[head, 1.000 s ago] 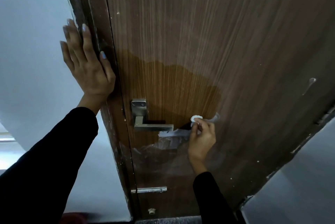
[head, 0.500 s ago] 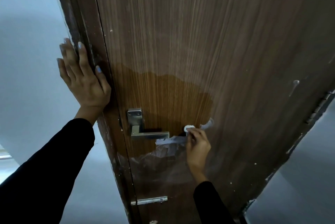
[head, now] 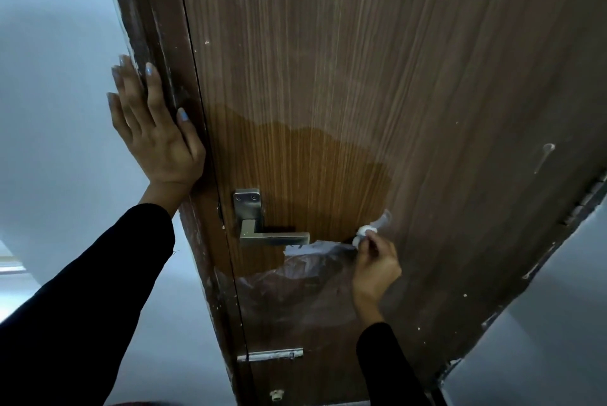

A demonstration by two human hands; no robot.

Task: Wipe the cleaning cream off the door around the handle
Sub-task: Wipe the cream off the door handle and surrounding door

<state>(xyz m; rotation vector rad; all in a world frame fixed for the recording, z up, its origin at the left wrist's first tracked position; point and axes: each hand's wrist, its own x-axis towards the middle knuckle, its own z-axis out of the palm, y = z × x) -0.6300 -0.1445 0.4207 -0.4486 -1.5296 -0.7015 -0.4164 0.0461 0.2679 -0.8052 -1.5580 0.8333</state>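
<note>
A brown wood-grain door (head: 361,61) fills the view, with a metal lever handle (head: 272,236) at its left edge. Around the handle a darker, cleaner patch (head: 305,172) stands out. Below the handle lies a whitish smeared film (head: 305,261), and a small white streak (head: 384,220) sits just above my fingertips. My right hand (head: 374,261) pinches a small white wad (head: 361,233) against the door, right of the handle's tip. My left hand (head: 154,130) lies flat, fingers spread, on the door frame and wall above the handle.
The dark door frame (head: 157,11) runs along the left, with a pale wall (head: 49,93) beyond it. A metal bolt plate (head: 269,354) sits low on the door. Small white specks and a pale streak (head: 543,156) mark the right part; hinges (head: 588,198) show at the right edge.
My right hand and the wad have stayed by the handle's tip at the edge of the clean patch. The view shifted slightly; my left hand keeps its place on the frame.
</note>
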